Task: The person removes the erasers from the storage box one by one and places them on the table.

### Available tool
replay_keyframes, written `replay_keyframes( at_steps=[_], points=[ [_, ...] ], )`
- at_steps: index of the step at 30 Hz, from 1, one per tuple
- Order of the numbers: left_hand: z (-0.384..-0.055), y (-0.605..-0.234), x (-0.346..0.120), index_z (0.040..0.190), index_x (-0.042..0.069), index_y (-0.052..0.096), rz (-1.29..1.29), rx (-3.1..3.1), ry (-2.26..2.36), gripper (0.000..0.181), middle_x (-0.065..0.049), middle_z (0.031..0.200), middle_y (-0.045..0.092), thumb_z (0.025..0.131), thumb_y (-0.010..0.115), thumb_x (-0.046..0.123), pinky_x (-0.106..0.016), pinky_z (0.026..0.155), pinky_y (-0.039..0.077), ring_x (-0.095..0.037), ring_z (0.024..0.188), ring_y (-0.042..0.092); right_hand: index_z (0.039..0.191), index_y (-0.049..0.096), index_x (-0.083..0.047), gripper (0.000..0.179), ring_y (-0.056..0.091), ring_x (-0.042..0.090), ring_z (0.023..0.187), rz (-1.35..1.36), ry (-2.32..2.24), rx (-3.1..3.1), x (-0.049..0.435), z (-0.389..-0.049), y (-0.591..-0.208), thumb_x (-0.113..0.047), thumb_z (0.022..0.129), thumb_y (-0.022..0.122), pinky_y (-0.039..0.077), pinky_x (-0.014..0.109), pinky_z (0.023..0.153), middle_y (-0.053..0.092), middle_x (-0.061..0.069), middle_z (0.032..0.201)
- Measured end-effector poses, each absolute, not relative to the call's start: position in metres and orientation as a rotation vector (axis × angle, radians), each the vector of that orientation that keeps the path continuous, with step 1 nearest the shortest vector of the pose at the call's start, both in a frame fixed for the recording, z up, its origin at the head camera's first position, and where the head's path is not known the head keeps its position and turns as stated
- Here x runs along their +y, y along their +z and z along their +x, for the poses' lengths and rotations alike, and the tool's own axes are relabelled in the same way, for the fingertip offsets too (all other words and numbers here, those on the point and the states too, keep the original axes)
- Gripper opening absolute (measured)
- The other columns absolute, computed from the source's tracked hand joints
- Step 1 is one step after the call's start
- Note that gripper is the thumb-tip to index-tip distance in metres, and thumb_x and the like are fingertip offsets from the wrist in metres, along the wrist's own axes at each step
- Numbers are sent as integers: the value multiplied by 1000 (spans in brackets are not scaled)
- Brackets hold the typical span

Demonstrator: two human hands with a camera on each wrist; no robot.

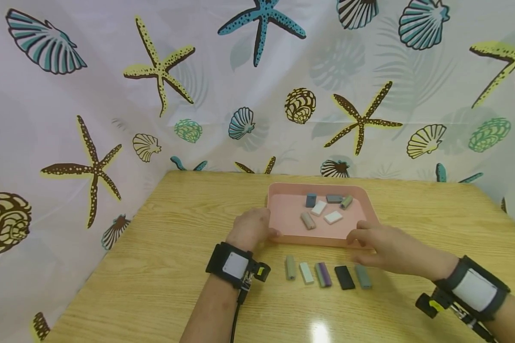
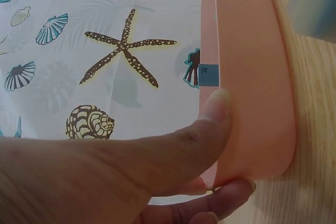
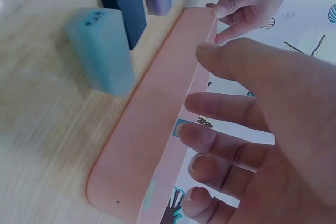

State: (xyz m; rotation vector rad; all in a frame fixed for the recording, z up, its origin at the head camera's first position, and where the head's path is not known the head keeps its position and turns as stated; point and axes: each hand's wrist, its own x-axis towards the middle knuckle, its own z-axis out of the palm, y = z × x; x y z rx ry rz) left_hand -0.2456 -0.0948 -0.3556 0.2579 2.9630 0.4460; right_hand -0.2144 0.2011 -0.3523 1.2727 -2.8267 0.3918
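My left hand (image 1: 251, 229) grips the pink tray (image 1: 313, 241) at its front left corner, thumb against the wall and fingers under the edge, as the left wrist view shows. At the tray's front right, my right hand (image 1: 384, 245) hovers with loosely bent, spread fingers and nothing between them; touch with the rim is hard to tell. Inside the tray lie a blue block (image 1: 311, 200), a dark grey block (image 1: 334, 198), an olive block (image 1: 346, 202), a tan block (image 1: 308, 220) and two white blocks (image 1: 333, 217).
In front of the tray, a row on the wooden table (image 1: 163, 267) holds a green block (image 1: 290, 267), a white block (image 1: 306, 273), a green-and-purple pair (image 1: 323, 275), a black block (image 1: 345, 277) and a grey-green block (image 1: 363, 277). A patterned curtain (image 1: 223, 85) hangs behind.
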Motion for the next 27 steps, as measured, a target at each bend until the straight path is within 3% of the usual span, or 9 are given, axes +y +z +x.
replay_keyframes(
  at_steps=[6,14,19,27],
  points=[
    [-246,-357,-95,94,8,57,245,2954,454,37,-4,77,56,76,73,37,-29,55,38,-17,66,48,95,58,-17,19,45,5,60,1238,436,-2775,190,-230,-349,-21,81,70,41,22,52,48,-1,86],
    [-248,-357,-94,96,9,57,216,2929,451,36,-3,77,55,77,72,37,-30,57,39,-17,67,48,95,59,-14,20,48,16,75,1249,398,-2699,180,-256,-353,-14,79,71,44,24,59,46,-1,90],
    [-249,-357,-93,97,10,57,215,2925,442,37,-2,78,56,77,72,38,-30,58,39,-17,67,49,99,60,-11,23,49,20,81,1215,368,-2745,173,-268,-354,-14,78,71,45,29,64,54,4,91],
    [-248,-356,-95,95,10,56,209,2927,460,35,-3,78,56,77,72,36,-30,57,40,-17,67,49,105,60,-10,30,49,14,71,1169,322,-2763,158,-283,-360,-19,78,72,43,30,61,54,6,89]
  ],
)
